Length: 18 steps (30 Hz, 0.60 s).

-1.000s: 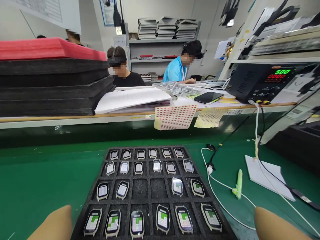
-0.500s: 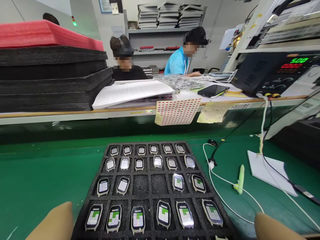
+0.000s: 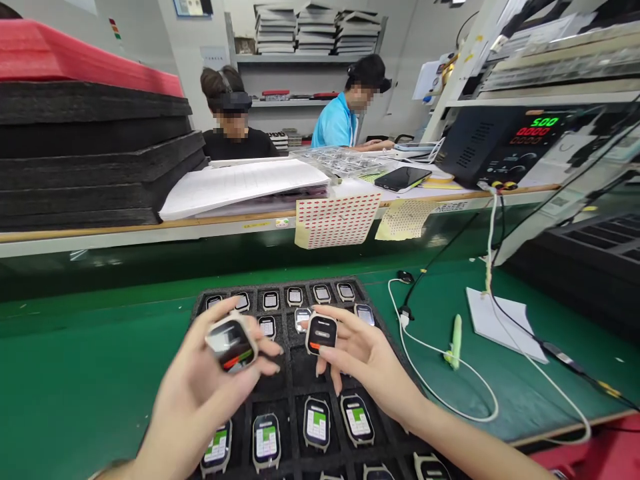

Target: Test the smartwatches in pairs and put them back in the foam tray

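Note:
Above the foam tray, my left hand (image 3: 200,387) is closed around the edges of a strapless smartwatch (image 3: 233,343), its lit screen slightly blurred and showing an orange-green band. My right hand (image 3: 370,360) grips a second smartwatch (image 3: 321,332) between thumb and fingers; this screen is dark with grey bars and an orange patch. Beneath both hands lies the black foam tray (image 3: 295,393), its compartments holding rows of similar watches. A nearer row has watches with green-and-white screens (image 3: 317,425). My hands and forearms hide part of the tray.
A white cable (image 3: 440,410) loops right of the tray near a green pen-like tool (image 3: 456,340) and white paper pad (image 3: 505,323). A power supply (image 3: 500,147) and phone (image 3: 403,178) sit on the shelf. Black foam sheets (image 3: 85,153) are stacked left. Two people work beyond.
Both hands have come in from the lower corners to over the tray, each now holding a smartwatch. The view has shifted slightly, so the background sits further left.

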### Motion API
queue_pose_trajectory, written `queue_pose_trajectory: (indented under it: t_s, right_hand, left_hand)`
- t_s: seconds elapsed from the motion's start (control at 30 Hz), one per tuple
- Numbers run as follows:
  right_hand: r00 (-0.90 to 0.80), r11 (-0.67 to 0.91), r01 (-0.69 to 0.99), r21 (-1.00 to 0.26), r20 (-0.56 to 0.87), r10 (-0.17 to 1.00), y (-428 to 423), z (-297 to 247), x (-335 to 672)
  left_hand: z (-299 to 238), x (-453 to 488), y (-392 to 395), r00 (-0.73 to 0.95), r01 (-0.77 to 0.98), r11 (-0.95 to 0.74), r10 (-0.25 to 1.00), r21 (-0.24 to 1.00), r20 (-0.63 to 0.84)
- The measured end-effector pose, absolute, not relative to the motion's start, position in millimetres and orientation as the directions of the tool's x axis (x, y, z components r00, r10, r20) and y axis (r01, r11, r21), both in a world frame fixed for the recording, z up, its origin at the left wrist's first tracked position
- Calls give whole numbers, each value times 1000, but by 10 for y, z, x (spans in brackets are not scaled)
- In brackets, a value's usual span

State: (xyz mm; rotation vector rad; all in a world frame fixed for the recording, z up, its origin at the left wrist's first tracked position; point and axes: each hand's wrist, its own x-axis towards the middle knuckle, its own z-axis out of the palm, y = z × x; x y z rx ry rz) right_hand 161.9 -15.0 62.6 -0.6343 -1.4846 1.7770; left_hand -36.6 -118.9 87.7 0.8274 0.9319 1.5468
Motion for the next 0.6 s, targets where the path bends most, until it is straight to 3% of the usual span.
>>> queue_pose_trajectory:
  t_s: [0.17, 0.3, 0.6]
  right_hand:
    - [-642, -54, -214, -975, 99, 760, -147, 627, 1646]
    - [-628, -40, -176, -984, 81, 774, -113, 613, 1646]
    - [-587, -17, -120, -993, 58, 807, -102, 578, 1661]
  left_hand:
    - [580, -233, -796, -145, -405, -30, 989, 914, -31]
    - [383, -223, -773, -23, -418, 34, 999, 908, -47]
    - [397, -237, -821, 54, -460, 36, 998, 887, -13]
